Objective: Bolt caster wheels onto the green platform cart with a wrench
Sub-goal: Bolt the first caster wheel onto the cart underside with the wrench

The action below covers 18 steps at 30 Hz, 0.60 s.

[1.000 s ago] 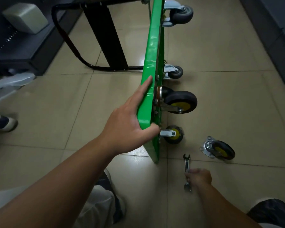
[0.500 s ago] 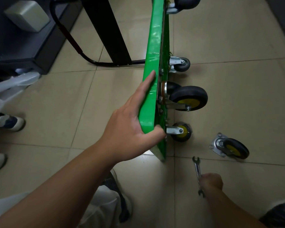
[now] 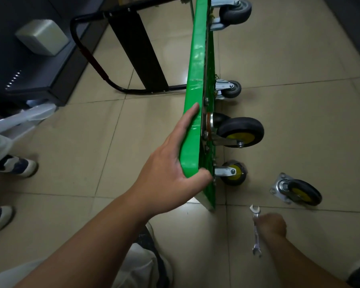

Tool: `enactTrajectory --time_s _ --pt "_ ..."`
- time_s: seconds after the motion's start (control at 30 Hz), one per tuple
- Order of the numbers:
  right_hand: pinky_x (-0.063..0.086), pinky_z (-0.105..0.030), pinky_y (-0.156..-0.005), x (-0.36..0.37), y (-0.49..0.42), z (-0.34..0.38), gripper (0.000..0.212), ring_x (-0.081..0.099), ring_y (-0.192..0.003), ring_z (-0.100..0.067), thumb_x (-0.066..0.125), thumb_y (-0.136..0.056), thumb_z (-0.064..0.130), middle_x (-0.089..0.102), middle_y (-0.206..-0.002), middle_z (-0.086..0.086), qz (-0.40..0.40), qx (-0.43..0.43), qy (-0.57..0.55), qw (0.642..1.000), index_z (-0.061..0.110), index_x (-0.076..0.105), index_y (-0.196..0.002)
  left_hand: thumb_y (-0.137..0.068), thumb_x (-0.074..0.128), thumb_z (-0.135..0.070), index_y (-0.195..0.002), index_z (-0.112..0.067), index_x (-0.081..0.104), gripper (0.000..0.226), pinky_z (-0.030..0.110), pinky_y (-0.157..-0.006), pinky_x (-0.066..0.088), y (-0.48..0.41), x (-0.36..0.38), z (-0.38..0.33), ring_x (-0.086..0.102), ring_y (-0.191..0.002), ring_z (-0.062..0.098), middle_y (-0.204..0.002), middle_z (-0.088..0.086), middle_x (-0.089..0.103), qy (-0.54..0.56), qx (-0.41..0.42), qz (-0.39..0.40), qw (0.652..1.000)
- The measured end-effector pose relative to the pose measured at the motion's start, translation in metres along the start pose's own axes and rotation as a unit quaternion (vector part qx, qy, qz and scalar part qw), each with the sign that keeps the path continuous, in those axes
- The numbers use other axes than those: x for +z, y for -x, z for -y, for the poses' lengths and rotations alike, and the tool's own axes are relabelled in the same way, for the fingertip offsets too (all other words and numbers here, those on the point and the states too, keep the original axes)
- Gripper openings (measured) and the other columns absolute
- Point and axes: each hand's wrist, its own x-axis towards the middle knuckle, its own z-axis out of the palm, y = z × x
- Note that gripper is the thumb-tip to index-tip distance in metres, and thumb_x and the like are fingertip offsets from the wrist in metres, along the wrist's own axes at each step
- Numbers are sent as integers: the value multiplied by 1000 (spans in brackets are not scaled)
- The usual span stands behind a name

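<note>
Left hand (image 3: 170,169) clasped the cart (image 3: 195,80) at its near corner, right hand (image 3: 271,224) gripped the wrench (image 3: 256,238); a slackened clasp might topple the upended cart.

Grey box (image 3: 42,37) on dark shelf (image 3: 32,80); sneaker (image 3: 17,166) nearby

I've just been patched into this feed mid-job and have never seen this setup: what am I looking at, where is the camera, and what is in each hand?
No machine here: these are a person's two bare arms, filmed by one camera worn on their head, looking down at a tiled floor. The green platform cart stands tipped on its edge, its underside facing right. The left hand holds its near edge. The right hand grips a wrench by its middle, low near the floor. Mounted casters stick out of the underside. One loose caster lies on the floor nearby.
</note>
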Motion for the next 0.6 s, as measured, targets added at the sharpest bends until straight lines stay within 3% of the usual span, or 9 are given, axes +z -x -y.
enactTrajectory --time_s 0.07,0.13,0.23,0.33,0.47,0.6 --pt "50 -30 -75 -35 0 25 15 68 -94 -31 67 -92 24 70 -88 -12 -26 -72 -76 994 16 71 -79 -75 68 -25 -154 -58 15 101 48 -53 54 -2 0 0 58 -61 29 -122 -8 60 2 -3 2 1000" --pt "46 -33 -69 -89 10 52 25 66 -84 -32 74 -85 21 66 -78 -12 -51 -144 -149 977 12 62 -66 -74 68 -29 -154 -60 15 101 41 -52 52 1 -3 -3 57 -60 24 -125 -4 60 1 1 -2 1000" --pt "48 -32 -66 -174 52 87 28 65 -72 -24 73 -87 28 64 -68 -7 -12 -275 -49 960 4 67 -74 -72 67 -35 -154 -60 13 101 24 -57 46 3 -3 -7 53 -62 6 -136 5 59 -2 8 -9 1000" --pt "52 -32 -67 -233 103 107 36 66 -69 -20 69 -92 39 68 -69 -6 28 -348 34 937 6 71 -79 -67 64 -46 -155 -59 13 102 27 -60 51 4 -6 -11 55 -67 5 -138 3 60 -1 11 -18 1000" --pt "57 -36 -71 -269 154 118 27 68 -70 -12 66 -92 49 71 -77 2 -67 -407 -87 907 22 71 -89 -64 59 -54 -156 -56 15 102 42 -75 61 9 -5 -11 67 -86 14 -138 -6 60 -11 14 -30 999" --pt "59 -37 -73 -267 169 121 28 69 -74 -10 70 -89 46 72 -85 5 -87 -433 -176 880 25 72 -108 -64 55 -58 -158 -50 19 101 39 -78 61 11 -4 -11 67 -90 12 -134 -9 62 -40 18 -56 997"
